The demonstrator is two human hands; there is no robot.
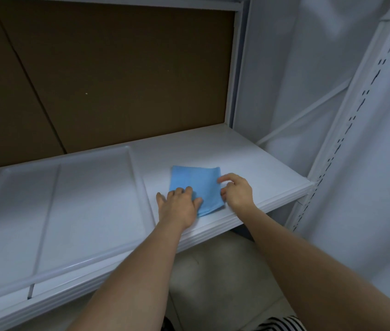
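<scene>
A folded light-blue cloth (195, 181) lies flat on the white metal shelf (249, 168), near its front right part. My left hand (177, 206) rests palm down on the cloth's near left corner, fingers fairly straight. My right hand (237, 191) is at the cloth's right edge, its fingers curled towards that edge; whether they pinch the fabric cannot be made out.
A large white plastic tray (9, 187) lies on the shelf left of the cloth. Brown cardboard (105, 75) backs the shelf. A white perforated upright post (347, 130) stands at the right, with a white wall behind it. Grey floor (213, 278) shows below the shelf.
</scene>
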